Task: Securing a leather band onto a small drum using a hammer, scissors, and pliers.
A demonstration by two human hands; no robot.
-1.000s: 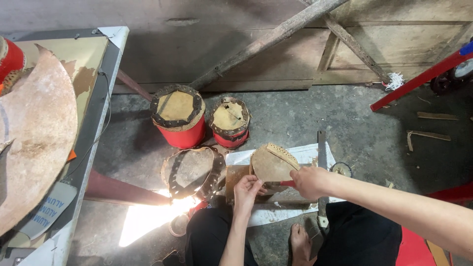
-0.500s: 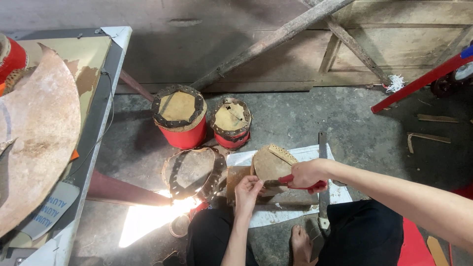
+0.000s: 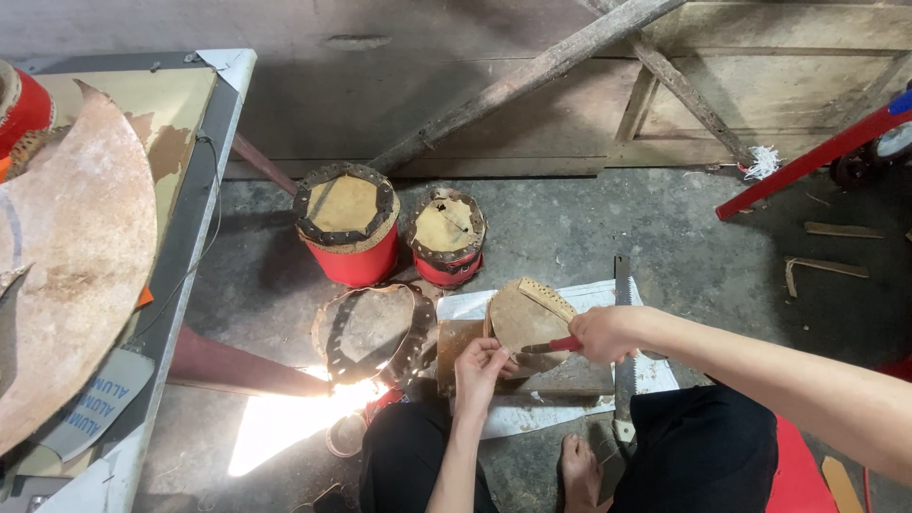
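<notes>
The left hand (image 3: 480,366) is pinching the hide disc (image 3: 524,318) while the right hand (image 3: 605,332), clenched on a red-handled tool (image 3: 551,347), is working its edge, trimming seemingly unfinished.

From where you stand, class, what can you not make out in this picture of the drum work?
- Head view: tip of the red-handled tool, hidden between the right hand and the round hide piece.
- Left hand fingers cover the hide's lower edge.
- Large hide disc on the table is cut off by the left edge.
</notes>
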